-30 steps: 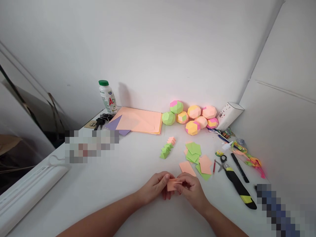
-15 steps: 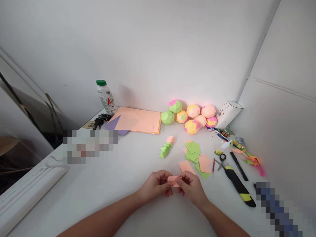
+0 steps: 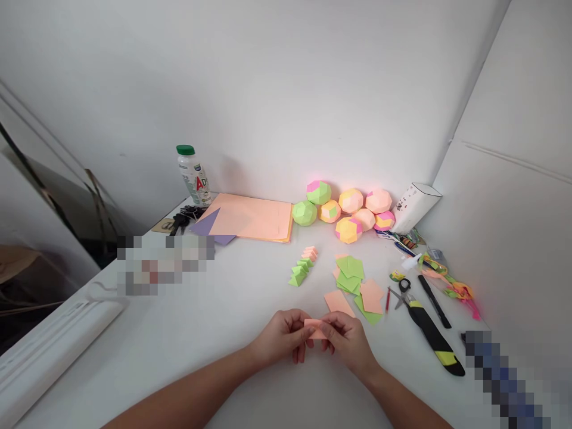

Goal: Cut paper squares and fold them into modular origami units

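Between my two hands is a small folded piece of peach paper (image 3: 316,329), held just above the table. My left hand (image 3: 283,335) pinches its left end with thumb and fingers, while my right hand (image 3: 346,336) grips the right end. Parts of the paper are covered by my fingertips. Just beyond my hands lie loose peach paper squares (image 3: 338,302) and a pile of green paper squares (image 3: 351,274). To their left runs a row of folded green units (image 3: 300,273) and folded peach units (image 3: 310,253).
Several faceted paper balls (image 3: 348,229) sit by the wall. Large peach sheets (image 3: 254,217) lie left of them, near a white bottle (image 3: 193,176). At right are scissors (image 3: 404,287), a black-and-yellow cutter (image 3: 435,336), a black pen (image 3: 434,301) and a white box (image 3: 416,207).
My left thumb and fingers have shifted slightly on the peach paper. Both hands stay in nearly the same place, and the view has moved a little.
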The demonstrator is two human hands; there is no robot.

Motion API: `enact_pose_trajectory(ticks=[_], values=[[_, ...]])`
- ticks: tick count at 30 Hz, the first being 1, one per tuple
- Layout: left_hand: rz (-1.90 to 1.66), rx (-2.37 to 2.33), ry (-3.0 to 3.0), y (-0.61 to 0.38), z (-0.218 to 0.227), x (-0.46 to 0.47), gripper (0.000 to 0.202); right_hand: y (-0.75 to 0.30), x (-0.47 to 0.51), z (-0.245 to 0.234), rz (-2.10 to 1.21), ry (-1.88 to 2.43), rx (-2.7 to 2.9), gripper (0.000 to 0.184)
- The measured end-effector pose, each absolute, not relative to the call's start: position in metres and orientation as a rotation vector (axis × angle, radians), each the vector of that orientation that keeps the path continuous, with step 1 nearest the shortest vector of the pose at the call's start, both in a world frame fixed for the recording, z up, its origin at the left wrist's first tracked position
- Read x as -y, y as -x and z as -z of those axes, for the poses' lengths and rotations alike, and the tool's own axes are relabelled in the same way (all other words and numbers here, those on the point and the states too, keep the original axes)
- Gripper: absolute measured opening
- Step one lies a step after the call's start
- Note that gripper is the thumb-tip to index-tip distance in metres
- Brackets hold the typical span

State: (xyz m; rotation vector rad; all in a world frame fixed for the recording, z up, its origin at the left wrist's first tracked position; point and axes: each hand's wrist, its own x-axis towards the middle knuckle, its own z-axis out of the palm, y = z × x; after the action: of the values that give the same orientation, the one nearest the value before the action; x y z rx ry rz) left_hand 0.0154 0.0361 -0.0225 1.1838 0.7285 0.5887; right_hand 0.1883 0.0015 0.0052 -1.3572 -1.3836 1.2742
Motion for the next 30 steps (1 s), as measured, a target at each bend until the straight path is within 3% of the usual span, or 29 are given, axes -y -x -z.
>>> enact_pose_trajectory(ticks=[30], values=[[-0.454, -0.76, -1.299, -0.0116, 0.0154, -0.0357, 0.03, -0.1888, -0.0008, -0.0011, -1.166, 1.377, 1.391, 0.022]])
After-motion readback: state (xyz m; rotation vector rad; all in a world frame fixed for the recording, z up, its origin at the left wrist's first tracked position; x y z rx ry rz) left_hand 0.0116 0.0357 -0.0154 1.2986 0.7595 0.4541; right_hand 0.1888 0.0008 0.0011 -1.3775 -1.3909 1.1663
